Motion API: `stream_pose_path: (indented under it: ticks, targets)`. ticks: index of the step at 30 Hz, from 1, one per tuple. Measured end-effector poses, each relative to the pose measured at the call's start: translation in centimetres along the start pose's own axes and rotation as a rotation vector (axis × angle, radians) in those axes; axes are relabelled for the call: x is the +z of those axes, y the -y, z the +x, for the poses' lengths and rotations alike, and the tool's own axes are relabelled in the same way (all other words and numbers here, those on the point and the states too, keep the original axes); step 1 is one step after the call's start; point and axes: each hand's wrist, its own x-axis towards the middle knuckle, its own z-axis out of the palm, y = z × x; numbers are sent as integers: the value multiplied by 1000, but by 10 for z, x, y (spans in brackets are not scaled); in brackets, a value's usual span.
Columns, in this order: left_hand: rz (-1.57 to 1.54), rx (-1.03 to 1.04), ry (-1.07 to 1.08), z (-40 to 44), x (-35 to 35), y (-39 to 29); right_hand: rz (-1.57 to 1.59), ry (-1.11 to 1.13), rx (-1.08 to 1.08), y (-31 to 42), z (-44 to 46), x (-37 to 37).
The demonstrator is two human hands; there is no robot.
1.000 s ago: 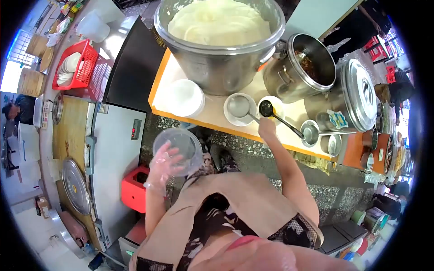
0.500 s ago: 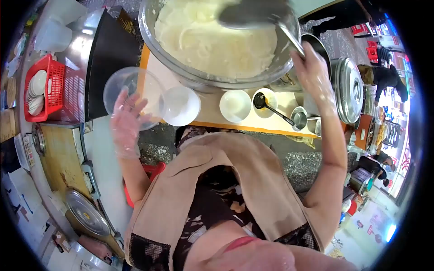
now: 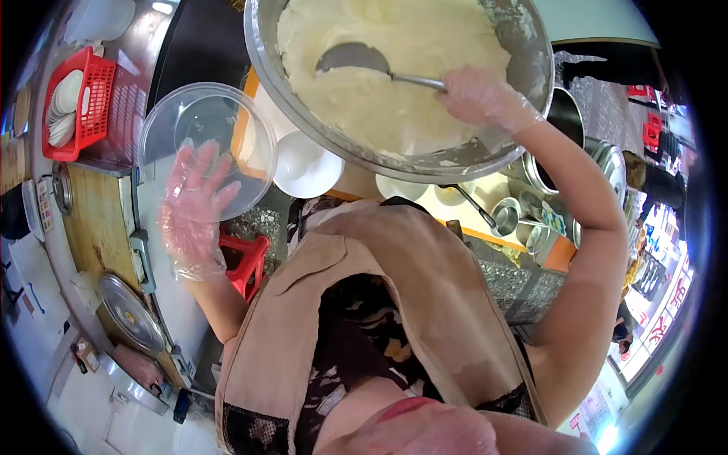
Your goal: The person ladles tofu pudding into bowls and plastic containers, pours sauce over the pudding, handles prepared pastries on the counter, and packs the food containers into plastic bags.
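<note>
My right hand point(image 3: 485, 98), in a clear plastic glove, is closed around the handle of a large metal ladle point(image 3: 353, 58). The ladle's bowl is partly sunk in a pale, creamy, soft mass point(image 3: 379, 98) that fills a big metal basin point(image 3: 303, 114). My left hand point(image 3: 196, 208), gloved too, has its fingers spread against a clear round plastic bowl point(image 3: 163, 125). It supports this bowl left of the table edge; the exact contact is hard to see through the plastic. Beside the clear bowl stands a white bowl point(image 3: 307, 167).
Along the table point(image 3: 349, 186), partly under the basin's rim, sit another white bowl point(image 3: 400, 186), a black-handled spoon point(image 3: 470, 205) and a small metal cup point(image 3: 504, 216). A red basket point(image 3: 95, 106) of white dishes stands at left. A red stool point(image 3: 246, 262) is below my left arm.
My right hand has swung the ladle from above the basin's right rim leftward and down into the creamy mass. My left hand and the clear bowl have shifted slightly left. The view has shifted too.
</note>
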Motion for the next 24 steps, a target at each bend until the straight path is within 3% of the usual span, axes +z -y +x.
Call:
stream_pose_path:
  ticks: [4, 6, 10, 12, 15, 19, 21, 24]
  targets:
    - [27, 30, -30, -2, 4, 2, 64, 45, -112, 0, -4, 3]
    - [42, 19, -44, 0, 7, 1, 173, 235, -2, 4, -8, -14]
    - [107, 15, -41, 5, 16, -5, 131, 238, 2, -3, -19, -31]
    - [127, 44, -70, 10, 27, -11, 91, 404, 57, 0, -32, -59]
    - [202, 99, -125, 22, 45, -20, 41, 227, 33, -16, -55, -76]
    - [313, 164, -175, 50, 77, -20, 76, 269, 147, -11, -95, -136]
    - [317, 155, -207, 67, 97, -11, 64, -18, 193, -15, -116, -150]
    - [225, -39, -48, 84, 112, 14, 1, -37, 331, 3, -129, -172]
